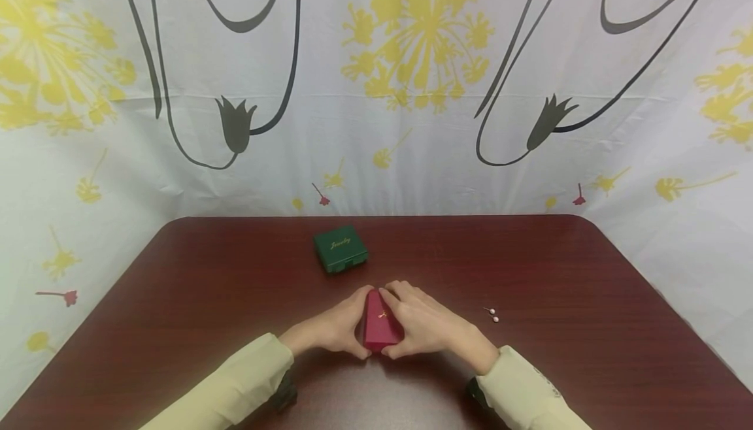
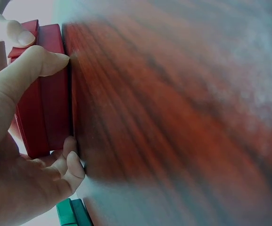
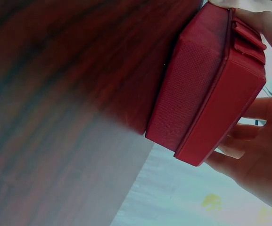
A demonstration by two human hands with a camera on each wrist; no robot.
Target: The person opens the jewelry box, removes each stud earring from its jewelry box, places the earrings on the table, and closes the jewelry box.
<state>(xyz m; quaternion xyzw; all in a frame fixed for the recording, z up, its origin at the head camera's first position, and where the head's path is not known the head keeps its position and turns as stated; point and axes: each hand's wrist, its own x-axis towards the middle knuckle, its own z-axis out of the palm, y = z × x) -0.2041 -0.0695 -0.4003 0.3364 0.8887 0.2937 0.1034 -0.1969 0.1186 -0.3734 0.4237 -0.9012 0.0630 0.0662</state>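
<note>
A small red jewelry box (image 1: 379,329), its lid down and a gold mark on top, sits on the table between both hands. The left hand (image 1: 343,325) holds it from the left, thumb at the near edge and fingers round the far side. From the right, the right hand (image 1: 425,320) grips it, thumb near the front and fingers toward the back. In the left wrist view the left thumb lies across the side of the red box (image 2: 55,103). The right wrist view shows a folded tab on the front of the red box (image 3: 216,89).
Behind the hands stands a closed green jewelry box (image 1: 340,247) with gold lettering. Two pearl-headed earrings (image 1: 495,319) lie right of the right hand on the dark red-brown wooden table (image 1: 235,273). A patterned white curtain (image 1: 412,175) hangs along the far table edge.
</note>
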